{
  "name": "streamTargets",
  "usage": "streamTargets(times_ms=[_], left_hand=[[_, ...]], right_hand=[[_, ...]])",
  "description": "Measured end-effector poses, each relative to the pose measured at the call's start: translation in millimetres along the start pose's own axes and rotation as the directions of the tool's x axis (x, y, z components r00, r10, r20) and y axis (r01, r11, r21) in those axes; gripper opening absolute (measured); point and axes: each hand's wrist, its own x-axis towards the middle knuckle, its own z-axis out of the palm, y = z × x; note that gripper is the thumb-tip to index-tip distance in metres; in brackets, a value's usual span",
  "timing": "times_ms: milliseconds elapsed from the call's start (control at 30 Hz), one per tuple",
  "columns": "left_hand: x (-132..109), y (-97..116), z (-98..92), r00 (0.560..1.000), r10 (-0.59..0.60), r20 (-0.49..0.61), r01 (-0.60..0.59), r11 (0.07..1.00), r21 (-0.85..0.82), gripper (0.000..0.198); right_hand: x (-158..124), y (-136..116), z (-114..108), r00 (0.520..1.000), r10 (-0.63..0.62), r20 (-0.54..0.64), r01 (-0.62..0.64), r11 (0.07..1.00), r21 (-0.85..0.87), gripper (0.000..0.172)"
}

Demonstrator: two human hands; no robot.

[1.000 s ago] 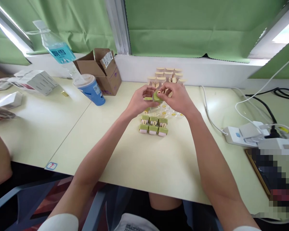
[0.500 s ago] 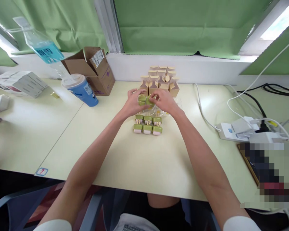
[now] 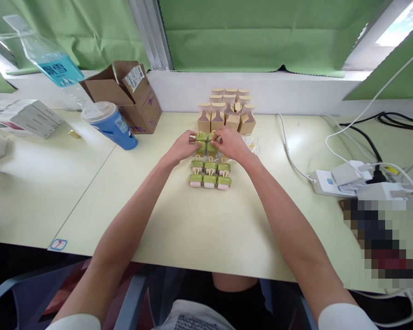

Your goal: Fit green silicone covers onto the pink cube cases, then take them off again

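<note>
My left hand (image 3: 181,147) and my right hand (image 3: 231,144) meet over the table (image 3: 179,229), each pinching a small green case (image 3: 202,137) with a tan loop. The two held cases sit side by side just behind a block of several identical green cases (image 3: 210,174) with pink bases, laid in two rows. Behind the hands stands a cluster of small tan cardboard boxes (image 3: 227,112). Clear plastic wrappers (image 3: 252,143) lie to the right of my right hand.
A blue lidded cup (image 3: 109,124) and an open brown carton (image 3: 129,96) stand at the back left, with a water bottle (image 3: 51,64) and white boxes (image 3: 25,118) beyond. White power strips and cables (image 3: 351,181) fill the right side.
Both hands have come down from chest height toward the table, bringing the green cases to the back of the rows. The view has shifted slightly left.
</note>
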Motion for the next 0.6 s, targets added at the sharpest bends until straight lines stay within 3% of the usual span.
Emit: streamTargets(times_ms=[233,467,600], left_hand=[[-1.5,2.4,-1.1,1.000,0.003,0.007,-0.003,1.000,0.011,0.046],[-2.7,3.4,-0.9,1.000,0.018,0.004,-0.018,1.000,0.013,0.044],[-1.7,2.1,0.0,1.000,0.023,-0.007,-0.023,1.000,0.012,0.045]], right_hand=[[1.8,20.2,-6.7,0.995,0.001,-0.103,-0.004,0.999,-0.033,0.034],[0.0,29.5,8.3,0.996,-0.086,-0.019,0.084,0.993,-0.080,0.066],[1.4,35.3,18.0,0.996,-0.089,0.002,0.089,0.994,-0.068,0.072]])
